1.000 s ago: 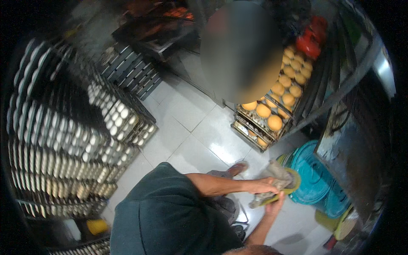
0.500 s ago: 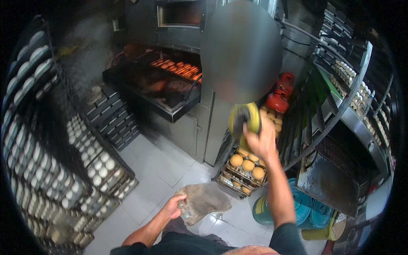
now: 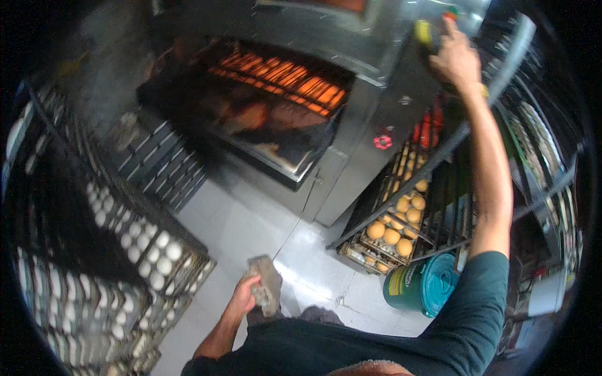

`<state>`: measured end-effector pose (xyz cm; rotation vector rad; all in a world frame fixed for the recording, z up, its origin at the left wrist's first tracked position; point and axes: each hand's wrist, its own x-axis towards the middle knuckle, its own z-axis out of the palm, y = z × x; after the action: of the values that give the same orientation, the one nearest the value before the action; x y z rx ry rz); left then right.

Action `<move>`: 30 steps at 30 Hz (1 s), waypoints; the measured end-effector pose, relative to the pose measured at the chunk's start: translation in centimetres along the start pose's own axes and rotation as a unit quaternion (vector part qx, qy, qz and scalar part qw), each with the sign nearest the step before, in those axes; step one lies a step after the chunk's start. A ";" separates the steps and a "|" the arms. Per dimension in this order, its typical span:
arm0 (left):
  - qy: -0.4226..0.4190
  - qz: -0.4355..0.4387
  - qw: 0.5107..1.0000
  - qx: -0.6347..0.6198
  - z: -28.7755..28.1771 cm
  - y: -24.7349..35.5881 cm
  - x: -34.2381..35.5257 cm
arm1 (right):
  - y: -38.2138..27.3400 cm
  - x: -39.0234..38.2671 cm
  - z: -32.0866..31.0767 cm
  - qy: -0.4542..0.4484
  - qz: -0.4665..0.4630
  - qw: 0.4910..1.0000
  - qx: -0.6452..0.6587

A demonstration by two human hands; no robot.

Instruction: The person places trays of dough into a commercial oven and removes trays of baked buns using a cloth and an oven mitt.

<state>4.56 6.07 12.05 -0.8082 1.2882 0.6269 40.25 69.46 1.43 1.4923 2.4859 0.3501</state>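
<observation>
My left hand (image 3: 242, 296) is closed on a greyish-brown rag (image 3: 268, 285), low over the tiled floor. Stretched up to the far right, my right hand (image 3: 456, 57) points its index finger at small red and green spots (image 3: 450, 14) on a metal panel; whether the fingertip touches them is blurred. Beside its other fingers, a yellow and dark object (image 3: 424, 32) appears to be in that hand, mostly hidden and smeared. In front of me the steel oven (image 3: 338, 178) shows its opening, with glowing orange rows (image 3: 282, 81) inside.
White dough balls fill a tall rack (image 3: 160, 250) at the left. On the right stand a rack of golden buns (image 3: 392, 236) and a teal lidded bucket (image 3: 411, 288). The oven's front ledge (image 3: 285, 169) juts out. A red hand wheel (image 3: 383, 142) sits on the oven side.
My right hand has moved up and right with the yellow and dark object. The view has turned. My left hand keeps the rag, now more bunched and closer in.
</observation>
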 end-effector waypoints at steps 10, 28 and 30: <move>-0.217 0.050 0.971 0.091 10.8 6.4 8.3 | 1.6 -6.8 -11.7 0.079 0.203 0.904 0.367; -0.308 0.243 0.888 0.241 27.1 22.7 2.6 | -20.5 -17.1 -9.2 -0.335 0.019 0.477 0.812; -0.307 0.273 0.846 0.340 28.9 23.9 8.2 | -18.9 -17.7 -9.7 -0.285 0.142 0.472 0.822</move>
<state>3.92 43.24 2.32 0.3634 1.0094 0.7240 29.64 44.26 5.83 1.6772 1.3612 -2.6573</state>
